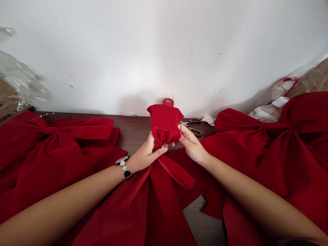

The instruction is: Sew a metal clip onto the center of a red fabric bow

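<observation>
Red fabric bunch stands gathered between your two hands above the dark wooden surface. Its lower end is pinched into a tight neck, and long red tails spread down toward you. At far left, crumpled clear plastic sits above a cardboard box, and a large red bow lies flat on the surface. Your left hand, with a silver-and-black wristwatch at its wrist, is closed firmly around the neck; something small and metallic glints there, too small to identify. Behind the bunch, a red spool stands upright against the white wall, with pins rising from its top. Your right hand grips the bunch's right side, its fingers curled against the cloth. Just beyond it lie dark-handled scissors, then a white cloth. Further right, a plastic bottle lies tilted behind a second red bow, below tangled red thread.
</observation>
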{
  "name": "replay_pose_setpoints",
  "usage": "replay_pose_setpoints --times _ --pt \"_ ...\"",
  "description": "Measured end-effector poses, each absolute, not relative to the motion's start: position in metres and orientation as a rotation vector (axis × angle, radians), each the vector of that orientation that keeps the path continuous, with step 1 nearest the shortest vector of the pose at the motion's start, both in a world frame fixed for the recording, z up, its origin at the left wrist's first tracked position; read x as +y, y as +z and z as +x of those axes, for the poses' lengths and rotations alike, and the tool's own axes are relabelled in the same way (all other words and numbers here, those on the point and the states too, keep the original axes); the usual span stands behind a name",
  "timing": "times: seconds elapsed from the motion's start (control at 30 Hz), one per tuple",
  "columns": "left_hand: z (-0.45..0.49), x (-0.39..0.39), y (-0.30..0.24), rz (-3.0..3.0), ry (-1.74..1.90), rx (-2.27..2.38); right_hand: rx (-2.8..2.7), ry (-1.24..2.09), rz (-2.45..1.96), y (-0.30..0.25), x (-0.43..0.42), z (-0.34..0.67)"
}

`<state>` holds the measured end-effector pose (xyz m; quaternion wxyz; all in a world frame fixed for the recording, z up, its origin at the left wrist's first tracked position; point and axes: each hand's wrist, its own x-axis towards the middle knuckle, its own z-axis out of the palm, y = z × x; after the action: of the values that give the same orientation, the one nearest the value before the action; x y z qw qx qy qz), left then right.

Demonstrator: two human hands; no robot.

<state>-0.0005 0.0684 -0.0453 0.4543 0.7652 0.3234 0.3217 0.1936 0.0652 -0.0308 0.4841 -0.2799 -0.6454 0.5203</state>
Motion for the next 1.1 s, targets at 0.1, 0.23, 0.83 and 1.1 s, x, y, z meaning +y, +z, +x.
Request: replay_pose_setpoints --times 0.1,0.23,0.83,1.1 --pt "-0.0013 0.0696 -0.0437 1.902 0.758 0.825 -1.611 1.243 -0.703 -0.0306 0.0644 0.1928" --pt "-0.0022 0.0708 -0.0449 1.931 0.783 0.850 -1.561 1.266 -0.728 -0.0316 0.0655 0.1921" --pt "-0.0022 0.0750 -0.0408 1.971 0.664 0.877 -1.191 1.620 -0.731 -0.0272 0.0635 0.1902" --pt "-0.0008 0.0733 -0.0386 2.014 0.605 0.836 -1.146 1.565 -0.737 -0.0260 0.0655 0.1916"
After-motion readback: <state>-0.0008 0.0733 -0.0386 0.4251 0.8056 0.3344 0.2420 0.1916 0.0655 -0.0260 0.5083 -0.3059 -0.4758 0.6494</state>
